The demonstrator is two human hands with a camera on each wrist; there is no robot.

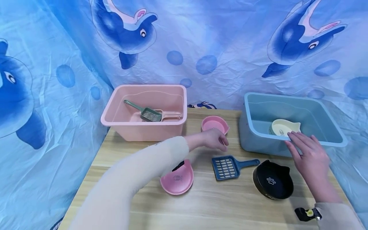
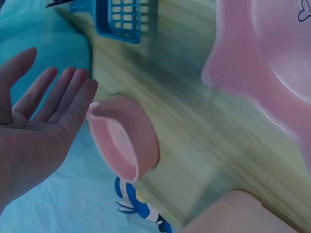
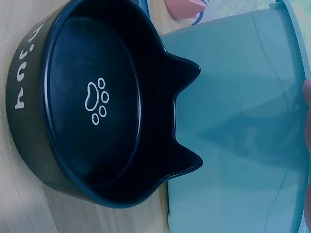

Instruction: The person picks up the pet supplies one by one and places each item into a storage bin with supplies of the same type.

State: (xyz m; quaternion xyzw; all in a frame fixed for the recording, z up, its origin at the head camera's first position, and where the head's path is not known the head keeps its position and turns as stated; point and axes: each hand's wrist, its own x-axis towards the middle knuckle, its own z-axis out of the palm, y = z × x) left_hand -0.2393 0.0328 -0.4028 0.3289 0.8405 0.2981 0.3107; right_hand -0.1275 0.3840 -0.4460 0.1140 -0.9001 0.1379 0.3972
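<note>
Covering wall: dolphin cloth | wooden table | both hands empty, fingers relaxed

Two tubs, four bowls, three scoops.

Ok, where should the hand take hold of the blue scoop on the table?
Grip the blue scoop by its handle, coming from the right. It lies flat, with the slotted head to the left and the handle sticking out free toward the black bowl. The right hand looks nearer that end than the left hand.
</note>
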